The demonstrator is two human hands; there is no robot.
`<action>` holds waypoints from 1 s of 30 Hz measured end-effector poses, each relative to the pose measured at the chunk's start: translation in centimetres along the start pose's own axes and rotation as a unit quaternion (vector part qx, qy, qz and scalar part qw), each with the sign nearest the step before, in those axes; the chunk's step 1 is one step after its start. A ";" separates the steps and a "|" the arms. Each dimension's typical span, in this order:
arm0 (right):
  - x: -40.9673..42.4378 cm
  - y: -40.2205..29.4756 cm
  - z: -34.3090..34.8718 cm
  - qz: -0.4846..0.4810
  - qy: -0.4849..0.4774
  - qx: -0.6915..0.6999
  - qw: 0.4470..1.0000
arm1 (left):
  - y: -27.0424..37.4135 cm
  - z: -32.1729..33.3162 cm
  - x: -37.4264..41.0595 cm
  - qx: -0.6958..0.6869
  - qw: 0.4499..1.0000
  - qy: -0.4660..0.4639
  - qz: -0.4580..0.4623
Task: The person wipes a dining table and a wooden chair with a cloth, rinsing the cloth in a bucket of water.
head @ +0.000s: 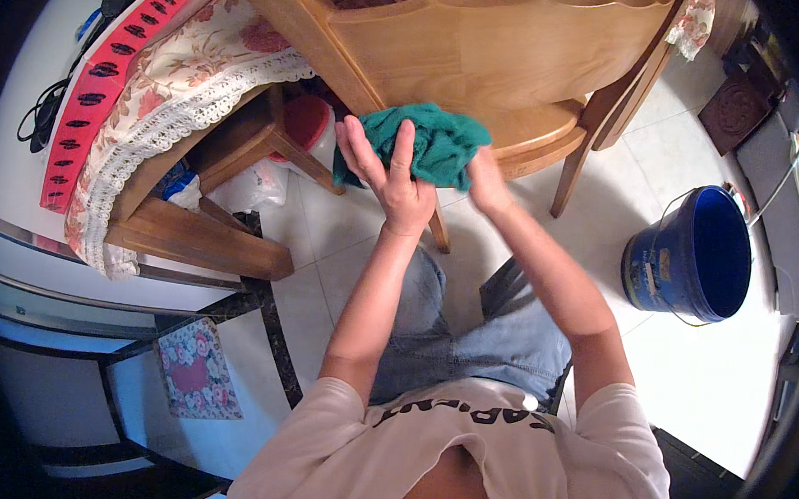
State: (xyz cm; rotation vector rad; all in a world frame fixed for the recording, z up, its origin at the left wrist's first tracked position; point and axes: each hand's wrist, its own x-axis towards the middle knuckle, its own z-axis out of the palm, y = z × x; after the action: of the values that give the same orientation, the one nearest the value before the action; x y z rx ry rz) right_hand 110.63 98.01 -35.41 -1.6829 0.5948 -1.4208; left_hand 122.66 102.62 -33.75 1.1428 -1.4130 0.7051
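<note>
A crumpled green cloth is between my two hands, in front of the backrest of a wooden chair. My left hand lies against the cloth's left part with its fingers spread and pointing away from me. At the cloth's right edge, my right hand grips it; its fingers are partly hidden and a little blurred. The cloth covers part of the chair's lower back and seat edge.
A blue bucket with a wire handle stands on the tiled floor at the right. At the left is a table with a lace-edged floral tablecloth, with a wooden stool and a red-lidded container beneath. A floral mat lies lower left.
</note>
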 end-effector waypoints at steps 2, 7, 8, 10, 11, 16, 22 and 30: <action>0.4 -3.8 2.7 0.078 -0.033 0.099 0.992 | -0.4 1.1 -0.5 -0.147 0.986 0.027 -0.078; -0.4 -0.1 3.3 -0.069 -0.060 -0.201 0.975 | -2.2 2.2 -3.8 -0.790 0.422 -0.043 -0.443; -1.1 0.1 3.3 -0.035 -0.077 -0.174 0.981 | -3.4 3.0 -7.7 -0.689 0.583 -0.027 -0.429; -2.9 1.8 2.7 -0.011 -0.088 -0.241 0.966 | -4.2 4.3 -13.8 -0.407 0.832 -0.030 -0.375; -3.2 2.5 2.2 -0.003 -0.088 -0.279 0.956 | -3.6 4.0 -14.3 -0.388 0.838 -0.055 -0.379; -2.8 1.3 1.7 0.011 -0.101 -0.275 0.956 | -0.2 1.6 -10.4 -0.356 0.850 -0.107 -0.374; -0.2 -3.2 1.6 -0.073 -0.049 -0.220 0.972 | -0.8 1.5 -4.7 -0.054 0.987 -0.119 -0.097; -4.7 4.0 0.4 -0.043 -0.073 -0.439 0.894 | -1.5 2.6 -14.9 -0.135 0.915 -0.225 -0.307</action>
State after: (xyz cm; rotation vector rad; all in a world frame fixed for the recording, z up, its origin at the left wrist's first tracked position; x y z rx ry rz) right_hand 110.52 99.68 -41.32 -2.5093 1.2050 -1.1156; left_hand 121.50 103.42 -48.86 1.4742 -1.3491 -0.2105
